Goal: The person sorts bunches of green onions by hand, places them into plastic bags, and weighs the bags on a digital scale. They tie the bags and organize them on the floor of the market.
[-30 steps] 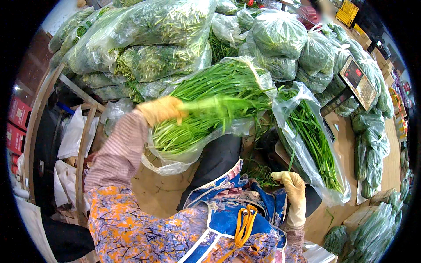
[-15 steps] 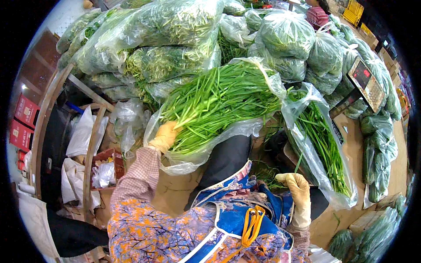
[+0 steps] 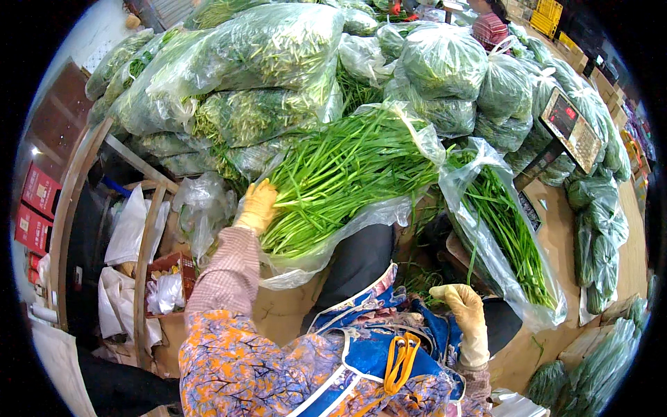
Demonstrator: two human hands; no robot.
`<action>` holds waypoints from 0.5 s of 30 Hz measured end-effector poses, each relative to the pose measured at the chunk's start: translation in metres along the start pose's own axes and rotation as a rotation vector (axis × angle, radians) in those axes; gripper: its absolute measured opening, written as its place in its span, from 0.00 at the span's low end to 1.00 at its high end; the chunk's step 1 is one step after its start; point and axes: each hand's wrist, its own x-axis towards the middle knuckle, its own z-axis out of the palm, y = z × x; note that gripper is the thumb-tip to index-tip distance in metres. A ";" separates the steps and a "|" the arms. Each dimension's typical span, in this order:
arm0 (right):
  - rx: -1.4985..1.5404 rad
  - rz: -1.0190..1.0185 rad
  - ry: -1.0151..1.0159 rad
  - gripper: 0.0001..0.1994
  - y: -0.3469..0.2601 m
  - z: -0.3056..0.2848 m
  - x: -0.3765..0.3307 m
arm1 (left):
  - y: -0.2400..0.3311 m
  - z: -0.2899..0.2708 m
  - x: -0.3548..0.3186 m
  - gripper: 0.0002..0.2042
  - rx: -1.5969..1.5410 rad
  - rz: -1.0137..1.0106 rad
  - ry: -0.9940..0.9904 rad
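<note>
My left hand [image 3: 257,206], in a yellow glove, rests on the left edge of a big open clear plastic bag [image 3: 326,247] filled with long green stalks [image 3: 340,177]; whether it grips the bag I cannot tell. My right hand [image 3: 464,309], also in a yellow glove, is low by my blue apron [image 3: 379,347], fingers curled with nothing visible in them, beside a second open bag of green stalks [image 3: 504,236] that leans to the right.
Many filled clear bags of greens [image 3: 278,76] are piled at the back and along the right side. A weighing scale [image 3: 571,128] stands at the right on brown cardboard [image 3: 556,229]. A wooden frame [image 3: 142,250] with white bags and red boxes [image 3: 36,205] is at the left.
My left hand has come down from the top of the stalks to the bag's left edge. The right hand has stayed by the apron.
</note>
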 end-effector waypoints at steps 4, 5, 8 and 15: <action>-0.028 0.034 -0.015 0.10 -0.011 0.002 -0.002 | -0.050 -0.069 0.012 0.10 -0.610 -0.401 -0.018; -0.035 0.031 -0.021 0.10 -0.011 0.002 0.001 | -0.061 -0.102 0.021 0.14 -0.104 -0.171 0.143; -0.043 0.046 -0.060 0.11 -0.015 0.012 0.005 | -0.126 -0.195 0.055 0.09 -0.852 -0.541 0.449; 0.009 0.014 -0.180 0.10 -0.022 0.035 0.012 | -0.051 -0.205 0.102 0.17 -1.471 -0.235 0.344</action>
